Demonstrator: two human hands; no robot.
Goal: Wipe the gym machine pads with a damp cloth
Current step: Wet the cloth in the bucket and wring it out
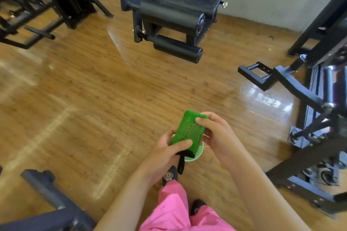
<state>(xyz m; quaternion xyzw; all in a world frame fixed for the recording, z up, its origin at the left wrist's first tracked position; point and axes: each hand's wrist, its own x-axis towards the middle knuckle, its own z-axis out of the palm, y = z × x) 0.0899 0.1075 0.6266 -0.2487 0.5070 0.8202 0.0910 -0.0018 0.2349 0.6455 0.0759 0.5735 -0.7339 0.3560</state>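
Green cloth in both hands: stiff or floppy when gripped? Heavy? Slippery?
Probably soft but thick: the green cloth keeps a block shape between the left hand and right hand, without sagging. Likely light, since fingertips and thumbs alone hold it. Its nubby surface should grip rather than slip; the black strap hangs limp, so that part is floppy.
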